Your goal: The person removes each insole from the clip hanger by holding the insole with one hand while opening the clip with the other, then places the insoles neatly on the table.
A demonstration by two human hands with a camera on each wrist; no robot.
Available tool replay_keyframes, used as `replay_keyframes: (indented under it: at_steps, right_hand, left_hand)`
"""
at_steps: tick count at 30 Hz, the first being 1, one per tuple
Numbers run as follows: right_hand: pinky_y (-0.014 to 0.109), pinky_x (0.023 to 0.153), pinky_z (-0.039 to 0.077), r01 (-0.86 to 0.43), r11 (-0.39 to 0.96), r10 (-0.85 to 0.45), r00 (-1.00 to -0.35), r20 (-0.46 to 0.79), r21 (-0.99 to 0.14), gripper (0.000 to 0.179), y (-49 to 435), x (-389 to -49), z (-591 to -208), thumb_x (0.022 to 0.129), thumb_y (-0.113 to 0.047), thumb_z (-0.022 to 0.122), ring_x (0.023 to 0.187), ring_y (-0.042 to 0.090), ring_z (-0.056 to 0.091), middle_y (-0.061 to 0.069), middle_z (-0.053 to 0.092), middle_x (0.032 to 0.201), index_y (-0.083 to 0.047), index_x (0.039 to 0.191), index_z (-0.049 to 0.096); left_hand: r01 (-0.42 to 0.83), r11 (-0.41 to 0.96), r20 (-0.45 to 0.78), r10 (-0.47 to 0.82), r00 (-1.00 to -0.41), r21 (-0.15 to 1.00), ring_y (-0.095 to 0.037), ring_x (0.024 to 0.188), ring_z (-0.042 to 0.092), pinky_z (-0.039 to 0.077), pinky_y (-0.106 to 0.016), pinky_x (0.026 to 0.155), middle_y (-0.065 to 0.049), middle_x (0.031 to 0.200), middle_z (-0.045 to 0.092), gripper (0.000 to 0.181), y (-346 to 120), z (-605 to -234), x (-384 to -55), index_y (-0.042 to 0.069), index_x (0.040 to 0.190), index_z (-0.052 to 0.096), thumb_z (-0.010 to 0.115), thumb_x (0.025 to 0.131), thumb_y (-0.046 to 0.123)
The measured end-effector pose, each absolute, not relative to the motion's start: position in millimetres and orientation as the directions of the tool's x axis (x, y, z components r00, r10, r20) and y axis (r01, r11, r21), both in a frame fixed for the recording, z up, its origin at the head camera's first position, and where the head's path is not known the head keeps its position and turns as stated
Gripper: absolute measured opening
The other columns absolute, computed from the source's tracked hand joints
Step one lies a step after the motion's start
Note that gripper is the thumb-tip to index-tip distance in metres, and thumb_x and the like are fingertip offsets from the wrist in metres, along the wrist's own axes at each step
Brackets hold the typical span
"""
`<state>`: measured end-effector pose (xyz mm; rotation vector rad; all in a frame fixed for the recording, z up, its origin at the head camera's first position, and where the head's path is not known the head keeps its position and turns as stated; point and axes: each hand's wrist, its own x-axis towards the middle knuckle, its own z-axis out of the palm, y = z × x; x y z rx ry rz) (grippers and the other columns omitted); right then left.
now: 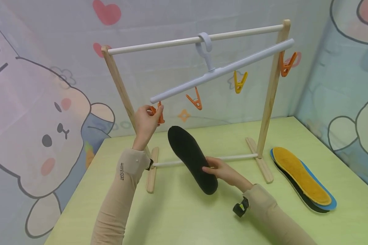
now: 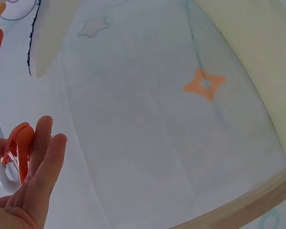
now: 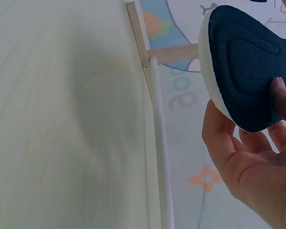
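Observation:
With thumb and fingers, my left hand (image 1: 146,123) pinches an orange clip (image 1: 160,114) that hangs from the low left end of the white hanger (image 1: 208,75). The same orange clip (image 2: 24,143) shows between the fingers in the left wrist view. My right hand (image 1: 222,170) grips a black insole (image 1: 190,154) near its lower end, thumb on the dark face. In the right wrist view the insole (image 3: 248,67) shows a pale underside edge. Its upper end is below and right of the pinched clip, apart from it.
The hanger hooks over the top bar (image 1: 245,33) of a wooden rack and tilts up rightward. Another orange clip (image 1: 196,100), a yellow clip (image 1: 240,83) and a far-right orange clip (image 1: 286,64) hang along it. Stacked insoles (image 1: 300,173) lie on the table (image 1: 89,204) at right.

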<state>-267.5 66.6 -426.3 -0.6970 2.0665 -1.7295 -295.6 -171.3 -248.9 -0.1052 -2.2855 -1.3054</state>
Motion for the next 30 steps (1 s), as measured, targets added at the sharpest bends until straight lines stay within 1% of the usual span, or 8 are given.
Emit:
replay_keyframes:
  at_steps: [3, 6, 11, 16, 20, 23, 26, 30]
  right_hand:
    - [0.039, 0.08, 0.051, -0.139, 0.132, -0.571, -0.82, 0.039, -0.981, 0.055, 68.5, -267.1, -426.5, 0.088, -0.031, 0.054, 0.109, 0.028, 0.054, 0.022, 0.045, 0.13, -0.007, 0.134, 0.038]
    - [0.038, 0.08, 0.051, -0.136, 0.131, -0.566, -0.824, 0.039, -0.982, 0.055, 71.0, -266.7, -427.7, 0.088, -0.03, 0.054, 0.109, 0.027, 0.053, 0.023, 0.044, 0.13, -0.005, 0.134, 0.036]
    - [0.038, 0.08, 0.051, -0.134, 0.124, -0.561, -0.827, 0.042, -0.983, 0.058, 74.8, -265.3, -427.8, 0.088, -0.03, 0.054, 0.108, 0.027, 0.053, 0.026, 0.042, 0.131, -0.003, 0.135, 0.034]
    - [0.037, 0.078, 0.051, -0.136, 0.126, -0.553, -0.832, 0.044, -0.983, 0.058, 78.2, -265.6, -428.6, 0.088, -0.03, 0.054, 0.105, 0.021, 0.055, 0.026, 0.042, 0.13, -0.002, 0.134, 0.035]
    - [0.036, 0.077, 0.051, -0.136, 0.127, -0.552, -0.833, 0.044, -0.983, 0.057, 81.2, -264.7, -429.0, 0.088, -0.03, 0.054, 0.104, 0.02, 0.055, 0.026, 0.042, 0.13, -0.001, 0.134, 0.035]
    - [0.038, 0.08, 0.051, -0.133, 0.13, -0.553, -0.832, 0.039, -0.982, 0.058, 83.3, -263.3, -429.1, 0.088, -0.031, 0.053, 0.108, 0.026, 0.053, 0.026, 0.041, 0.131, -0.002, 0.135, 0.034]
    - [0.04, 0.083, 0.049, -0.129, 0.143, -0.55, -0.835, 0.029, -0.981, 0.061, 85.9, -262.7, -430.1, 0.089, -0.033, 0.052, 0.114, 0.033, 0.049, 0.025, 0.038, 0.134, -0.003, 0.137, 0.031]
    - [0.039, 0.085, 0.049, -0.124, 0.158, -0.537, -0.843, 0.02, -0.98, 0.062, 90.3, -262.9, -430.4, 0.088, -0.034, 0.052, 0.117, 0.035, 0.046, 0.024, 0.037, 0.136, -0.005, 0.139, 0.029]
  left_hand:
    - [0.318, 0.463, 0.444, -0.193, -0.875, 0.827, -0.007, 0.045, 0.059, 0.053, -0.028, 0.051, -0.019, 0.069, 0.063, 0.035, -172.4, -250.4, -297.3, -0.001, 0.085, 0.054, 0.058, 0.084, 0.033]
    - [0.326, 0.404, 0.434, -0.21, -0.876, 0.855, 0.0, 0.041, 0.055, 0.054, -0.028, 0.052, -0.018, 0.072, 0.062, 0.038, -173.2, -251.0, -298.0, -0.003, 0.094, 0.052, 0.059, 0.084, 0.033]
    - [0.336, 0.357, 0.426, -0.213, -0.88, 0.872, 0.003, 0.041, 0.055, 0.052, -0.022, 0.051, -0.019, 0.077, 0.06, 0.041, -173.5, -250.3, -297.2, -0.005, 0.107, 0.05, 0.059, 0.084, 0.028]
    - [0.327, 0.323, 0.406, -0.215, -0.889, 0.888, 0.003, 0.042, 0.056, 0.051, -0.017, 0.052, -0.022, 0.086, 0.061, 0.039, -174.7, -251.7, -297.1, -0.004, 0.118, 0.044, 0.055, 0.086, 0.015]
    - [0.307, 0.331, 0.391, -0.228, -0.892, 0.892, 0.004, 0.043, 0.056, 0.052, -0.017, 0.055, -0.024, 0.093, 0.064, 0.038, -177.2, -255.4, -298.5, -0.001, 0.122, 0.043, 0.052, 0.087, 0.011]
    - [0.317, 0.34, 0.403, -0.222, -0.888, 0.885, 0.005, 0.043, 0.055, 0.052, -0.018, 0.056, -0.025, 0.092, 0.064, 0.037, -179.0, -259.1, -299.0, -0.001, 0.122, 0.043, 0.052, 0.088, 0.011]
    - [0.323, 0.342, 0.408, -0.212, -0.888, 0.882, 0.005, 0.044, 0.056, 0.054, -0.025, 0.059, -0.025, 0.092, 0.064, 0.036, -178.6, -260.1, -296.0, -0.002, 0.121, 0.044, 0.052, 0.088, 0.01]
    - [0.313, 0.325, 0.389, -0.203, -0.899, 0.893, 0.003, 0.045, 0.056, 0.055, -0.027, 0.061, -0.025, 0.091, 0.063, 0.037, -178.9, -262.5, -295.3, -0.002, 0.122, 0.044, 0.051, 0.088, 0.011]
